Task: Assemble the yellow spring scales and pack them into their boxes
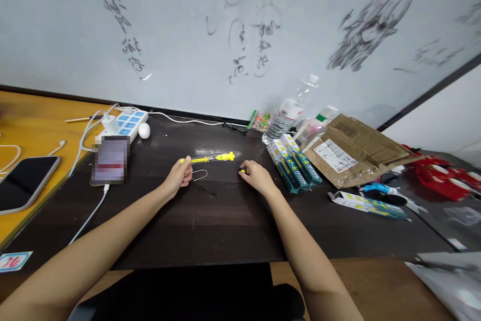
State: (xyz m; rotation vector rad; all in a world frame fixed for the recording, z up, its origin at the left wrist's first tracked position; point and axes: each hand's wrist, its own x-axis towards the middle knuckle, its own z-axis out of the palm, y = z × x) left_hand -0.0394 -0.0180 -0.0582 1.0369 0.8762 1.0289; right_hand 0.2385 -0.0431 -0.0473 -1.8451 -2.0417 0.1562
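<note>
My left hand (177, 178) is closed around one end of a slim yellow tool (225, 156) with dark markings along its shaft. The tool points right, a little above the dark table, and its wider yellow head is at the far end. Just below it lies a bent thin wire (200, 175). Off to the right, my right hand (256, 177) pinches a small yellow piece (243, 171) at its fingertips, apart from the tool's head. What kind of piece it is, I cannot tell.
Two green-and-white boxes (295, 163) stand right of my right hand, near a water bottle (285, 118) and brown cardboard packaging (351, 153). Another narrow box (370, 205) lies near blue-handled pliers (383, 189). A phone (108, 161) and power strip (130, 123) are at left.
</note>
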